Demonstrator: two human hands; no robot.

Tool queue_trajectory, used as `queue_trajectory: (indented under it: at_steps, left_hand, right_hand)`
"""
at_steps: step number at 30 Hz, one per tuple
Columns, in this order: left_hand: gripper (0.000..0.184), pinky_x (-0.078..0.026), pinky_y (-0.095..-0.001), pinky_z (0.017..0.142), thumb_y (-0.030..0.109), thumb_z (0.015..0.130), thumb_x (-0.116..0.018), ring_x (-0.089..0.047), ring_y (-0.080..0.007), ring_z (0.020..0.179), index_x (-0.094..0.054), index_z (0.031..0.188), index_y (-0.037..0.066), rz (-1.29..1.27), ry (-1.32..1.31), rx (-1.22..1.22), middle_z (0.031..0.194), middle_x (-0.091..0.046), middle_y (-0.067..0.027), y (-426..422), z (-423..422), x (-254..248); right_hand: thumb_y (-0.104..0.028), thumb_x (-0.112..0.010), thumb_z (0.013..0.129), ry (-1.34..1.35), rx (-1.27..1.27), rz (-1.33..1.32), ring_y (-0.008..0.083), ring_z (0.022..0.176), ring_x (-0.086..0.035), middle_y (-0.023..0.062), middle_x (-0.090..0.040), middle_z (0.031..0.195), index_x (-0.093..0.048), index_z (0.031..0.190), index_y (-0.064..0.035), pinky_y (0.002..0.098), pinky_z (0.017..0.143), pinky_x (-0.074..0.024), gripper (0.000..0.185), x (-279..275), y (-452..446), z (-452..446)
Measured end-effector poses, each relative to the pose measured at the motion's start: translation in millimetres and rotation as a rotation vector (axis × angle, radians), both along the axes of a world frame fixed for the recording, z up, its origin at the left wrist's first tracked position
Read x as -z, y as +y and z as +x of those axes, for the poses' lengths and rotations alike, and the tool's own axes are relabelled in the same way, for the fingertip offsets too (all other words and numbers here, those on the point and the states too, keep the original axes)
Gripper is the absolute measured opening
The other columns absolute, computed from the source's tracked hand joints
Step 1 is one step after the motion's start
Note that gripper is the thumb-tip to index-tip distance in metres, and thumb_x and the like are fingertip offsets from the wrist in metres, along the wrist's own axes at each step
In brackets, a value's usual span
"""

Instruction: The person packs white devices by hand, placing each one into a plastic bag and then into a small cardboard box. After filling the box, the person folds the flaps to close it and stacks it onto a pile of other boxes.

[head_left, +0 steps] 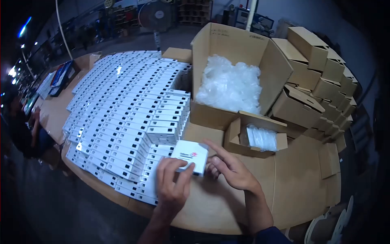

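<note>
A small flat white box (199,151), with dark print and a reddish logo on its face, is between my two hands over the table's front part. My left hand (174,185) has its fingers bent onto the box's lower left part, fingertips pressing on its face. At the right edge is my right hand (232,168), index finger reaching to the upper corner and thumb near the lower corner; its other fingers are curled and partly hidden. Just left stand stacked rows of similar white boxes (122,110), each showing a small dark square on its side.
A large open carton (280,61) holds a heap of clear plastic bags (229,83). Before it stands a smaller open carton (233,136) with bagged items (262,138). Folded brown boxes (323,77) are piled right. Cardboard (300,183) covers the table. Another person (24,126) is at far left.
</note>
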State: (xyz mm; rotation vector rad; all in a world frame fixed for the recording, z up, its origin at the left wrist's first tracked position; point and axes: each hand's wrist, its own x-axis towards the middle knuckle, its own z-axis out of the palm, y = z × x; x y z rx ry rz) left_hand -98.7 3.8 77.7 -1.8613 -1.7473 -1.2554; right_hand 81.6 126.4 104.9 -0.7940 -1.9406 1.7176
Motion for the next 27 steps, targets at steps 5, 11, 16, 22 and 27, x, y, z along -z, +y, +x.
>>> queue_trajectory:
  at_steps: [5,11,16,22,27]
  left_hand:
    - [0.036,-0.055,-0.0425,0.094,0.006,0.079,-0.084,-0.063,-0.0328,0.111,-0.074,0.114,0.005,-0.073,-0.114,0.273,0.119,-0.061,-0.0123,34,37,-25]
    - [0.023,-0.056,-0.0371,0.082,0.008,0.085,-0.079,-0.07,-0.0287,0.091,-0.07,0.106,0.001,-0.04,-0.308,0.315,0.099,-0.069,-0.0143,141,9,-71]
    - [0.022,-0.056,-0.0416,0.083,0.01,0.085,-0.079,-0.072,-0.034,0.09,-0.071,0.101,-0.004,-0.01,-0.2,0.135,0.095,-0.074,-0.0195,315,-26,-78]
    - [0.027,-0.054,-0.0508,0.089,0.01,0.083,-0.079,-0.068,-0.0429,0.099,-0.068,0.104,-0.004,0.066,-0.035,0.006,0.101,-0.071,-0.0242,413,-37,-45]
    - [0.026,-0.057,-0.0433,0.077,0.018,0.091,-0.075,-0.073,-0.0346,0.083,-0.067,0.104,-0.003,0.061,-0.363,0.088,0.089,-0.074,-0.0192,434,-32,-73]
  right_hand:
    - [-0.019,-0.052,0.11,0.339,0.1,-0.193,0.0119,0.104,-0.06,0.0038,-0.065,0.119,-0.057,0.143,-0.0053,0.0297,0.089,-0.0546,0.036,8,11,20]
    - [-0.002,-0.047,0.108,0.28,0.252,-0.008,0.0148,0.098,-0.066,0.0074,-0.067,0.113,-0.064,0.12,0.0023,0.0276,0.077,-0.062,0.022,-31,56,45]
    - [-0.011,-0.061,0.101,-0.021,0.406,0.609,0.0097,0.082,-0.06,0.0067,-0.066,0.102,-0.073,0.12,-0.0072,0.0271,0.075,-0.0529,0.023,-56,133,51]
    - [-0.007,-0.065,0.096,0.171,0.436,0.476,0.0122,0.085,-0.065,0.0084,-0.067,0.107,-0.073,0.121,-0.0077,0.0275,0.071,-0.0606,0.026,-72,192,42]
    - [-0.026,-0.077,0.09,0.075,0.573,0.618,0.0251,0.099,-0.067,0.0148,-0.07,0.108,-0.074,0.122,-0.0092,0.0368,0.087,-0.0568,0.036,-61,248,26]
